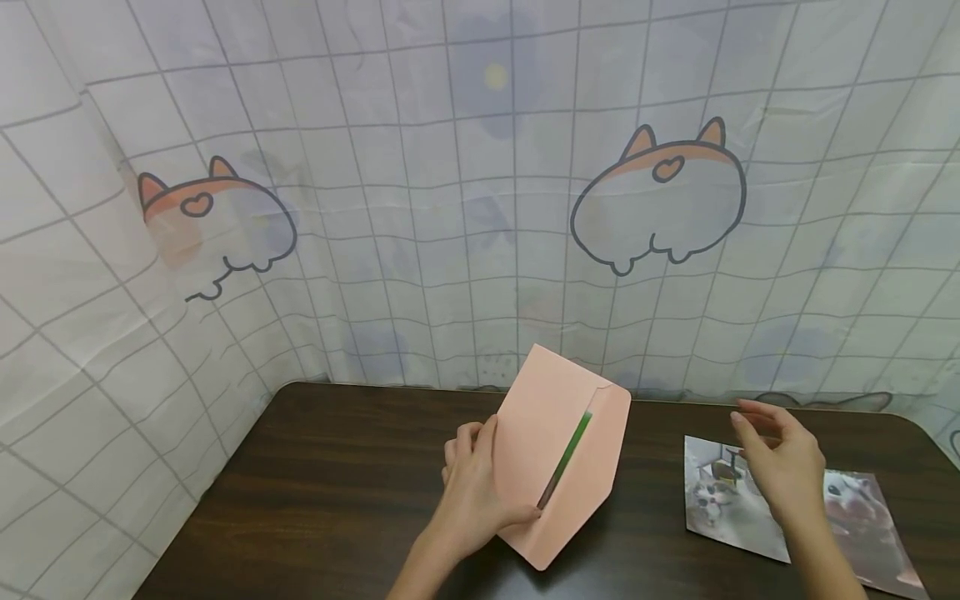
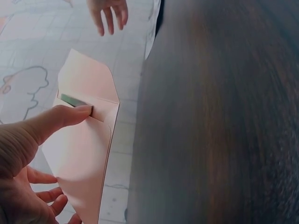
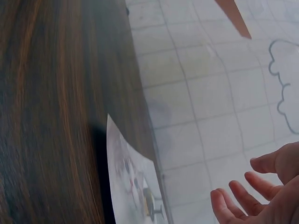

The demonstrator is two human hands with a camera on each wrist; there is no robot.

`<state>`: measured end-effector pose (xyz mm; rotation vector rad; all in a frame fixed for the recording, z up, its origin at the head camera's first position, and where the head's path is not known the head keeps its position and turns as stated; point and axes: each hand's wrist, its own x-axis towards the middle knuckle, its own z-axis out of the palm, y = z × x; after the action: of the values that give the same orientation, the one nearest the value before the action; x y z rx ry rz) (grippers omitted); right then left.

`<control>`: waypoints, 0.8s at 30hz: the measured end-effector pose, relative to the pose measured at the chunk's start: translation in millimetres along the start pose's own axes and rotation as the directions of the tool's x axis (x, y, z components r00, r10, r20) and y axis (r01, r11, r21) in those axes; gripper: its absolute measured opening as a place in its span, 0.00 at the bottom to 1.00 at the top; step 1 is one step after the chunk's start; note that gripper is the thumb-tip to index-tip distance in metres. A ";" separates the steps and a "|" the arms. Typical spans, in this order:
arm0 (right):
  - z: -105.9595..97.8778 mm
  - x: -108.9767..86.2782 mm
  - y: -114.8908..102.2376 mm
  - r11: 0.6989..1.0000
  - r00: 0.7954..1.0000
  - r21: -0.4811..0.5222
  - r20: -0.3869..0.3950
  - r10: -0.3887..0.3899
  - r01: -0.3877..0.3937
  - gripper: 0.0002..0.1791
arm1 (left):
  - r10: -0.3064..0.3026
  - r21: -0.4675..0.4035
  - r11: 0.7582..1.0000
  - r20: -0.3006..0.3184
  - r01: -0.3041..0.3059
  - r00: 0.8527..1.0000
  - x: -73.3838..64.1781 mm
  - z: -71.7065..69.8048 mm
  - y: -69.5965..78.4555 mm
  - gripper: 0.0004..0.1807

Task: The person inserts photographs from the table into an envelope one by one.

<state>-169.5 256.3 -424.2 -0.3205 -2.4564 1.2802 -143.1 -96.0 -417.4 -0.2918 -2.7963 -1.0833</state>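
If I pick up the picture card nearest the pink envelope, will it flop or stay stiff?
The picture card probably bends a bit, since its edge looks bowed in the right wrist view. It should be light too, because it looks thin as paper.

Pink envelope (image 1: 536,408), tilted, flap (image 2: 88,74) open; two picture cards (image 1: 723,517)

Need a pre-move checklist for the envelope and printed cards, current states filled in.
1. Envelope gripped by left hand: ok, thumb at its opening.
2. Flap open: ok.
3. Green strip fully tucked in: not ok, it shows at the opening.
4. Right hand free: ok, holds nothing.
5. Left card and right card clear of each other: cannot tell, hand and forearm cover the gap.
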 end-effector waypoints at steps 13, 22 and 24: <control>-16.2 11.4 15.5 0.990 0.993 -0.076 0.021 0.119 -0.117 0.25 | 0.012 -0.048 0.999 0.036 -0.011 0.999 -0.5 -5.2 -4.0 0.66; -21.8 16.5 30.5 0.988 0.998 -0.143 0.033 0.062 -0.057 0.25 | 0.004 -0.051 0.999 0.030 -0.003 1.000 -1.4 -8.5 -4.1 0.67; -22.6 17.6 32.6 0.987 0.996 -0.152 0.052 0.070 -0.061 0.26 | 0.004 -0.052 0.999 0.027 -0.002 1.000 -1.5 -8.8 -4.5 0.67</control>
<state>-175.1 297.7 -435.5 -0.4120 -2.6176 1.1469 -142.3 -105.4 -414.2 -0.3186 -2.7937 -1.1608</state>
